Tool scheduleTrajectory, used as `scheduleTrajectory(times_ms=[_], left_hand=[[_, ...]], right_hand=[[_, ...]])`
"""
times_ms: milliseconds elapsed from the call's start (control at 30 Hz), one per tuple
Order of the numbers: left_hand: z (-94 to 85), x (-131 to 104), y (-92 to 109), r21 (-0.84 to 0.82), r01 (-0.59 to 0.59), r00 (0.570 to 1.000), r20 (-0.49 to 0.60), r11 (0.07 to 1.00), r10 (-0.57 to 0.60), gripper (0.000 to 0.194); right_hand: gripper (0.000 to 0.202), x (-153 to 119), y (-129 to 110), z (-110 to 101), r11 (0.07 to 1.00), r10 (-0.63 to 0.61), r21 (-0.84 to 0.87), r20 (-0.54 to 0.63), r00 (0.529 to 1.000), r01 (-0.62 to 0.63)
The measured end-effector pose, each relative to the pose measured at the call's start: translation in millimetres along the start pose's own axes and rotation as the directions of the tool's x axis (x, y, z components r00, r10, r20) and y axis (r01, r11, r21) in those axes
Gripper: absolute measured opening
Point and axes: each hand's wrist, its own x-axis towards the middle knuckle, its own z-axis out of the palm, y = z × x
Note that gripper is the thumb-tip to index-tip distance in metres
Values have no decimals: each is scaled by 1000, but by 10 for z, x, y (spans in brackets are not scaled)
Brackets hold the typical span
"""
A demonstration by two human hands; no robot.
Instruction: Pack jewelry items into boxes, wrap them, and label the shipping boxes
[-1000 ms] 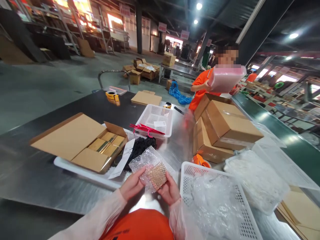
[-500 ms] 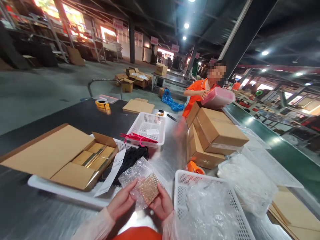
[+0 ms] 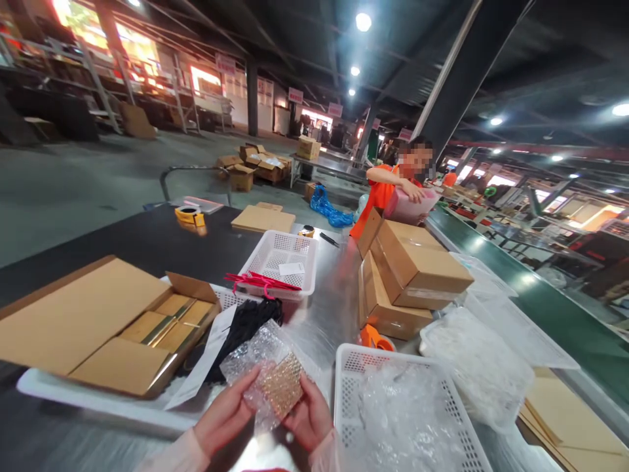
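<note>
Between my hands is a small tan, gold-edged box (image 3: 282,385) seen through clear bubble wrap (image 3: 255,347). My left hand (image 3: 228,408) grips the wrap at its left side, thumb on top. At the box's right edge, my right hand (image 3: 310,408) is closed with thumb above and fingers beneath. Left of them an opened carton (image 3: 125,357) holds several similar tan boxes (image 3: 170,321). A bundle of black cords (image 3: 250,331) and a white paper sheet (image 3: 206,357) lie between the carton and the wrap.
A white basket (image 3: 344,354) of clear plastic wrap stands at right, below stacked cartons (image 3: 417,262) and an orange tape dispenser (image 3: 376,339). A smaller white basket (image 3: 312,262) bears red strips (image 3: 263,282). A person in orange (image 3: 378,196) handles a pink bin beside a green conveyor (image 3: 506,269).
My view has shifted slightly, so the table things sit further left. Both hands keep the wrapped box. The person opposite has lowered the pink bin behind the cartons.
</note>
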Motion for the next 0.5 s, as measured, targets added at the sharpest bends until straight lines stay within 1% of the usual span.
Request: scheduleTrajectory(times_ms=[67,133,200,233,267,300,333,367,400,433,467,500], left_hand=[[-66,10,-14,7,11,998,68,1000,-11,37],[-175,-10,14,22,32,976,214,999,-36,34],[-299,-63,106,56,47,927,369,997,-64,44],[-351,-94,176,70,24,912,407,997,-51,51],[-389,-123,255,77,-28,912,410,997,-6,56],[-409,-150,337,77,-110,923,378,991,73,58],[-408,-172,415,80,-214,931,320,974,178,57],[-386,-191,481,100,-319,924,253,942,286,54],[-345,-208,531,149,-403,907,198,903,372,51],[-288,-226,561,230,-455,889,168,861,425,49],[-221,-243,570,336,-473,881,164,815,444,49],[-150,-257,561,451,-468,881,176,760,438,50]], right_hand=[[52,-19,-19,28,1000,0,-7,29,1000,1],[50,-69,-82,81,1000,-18,-8,81,997,19],[47,-142,-205,131,999,-45,-14,111,993,46],[46,-178,-287,143,998,-60,-21,105,993,63],[45,-208,-377,145,995,-87,-31,81,993,90],[46,-230,-467,135,990,-134,-43,54,989,137],[47,-245,-552,117,979,-191,-68,31,981,193],[48,-254,-624,94,962,-250,-104,16,968,251],[49,-260,-680,72,942,-303,-148,12,953,301],[49,-265,-718,53,920,-342,-197,19,939,339],[50,-270,-741,39,898,-369,-246,32,929,365],[50,-275,-749,32,877,-383,-293,48,922,380]])
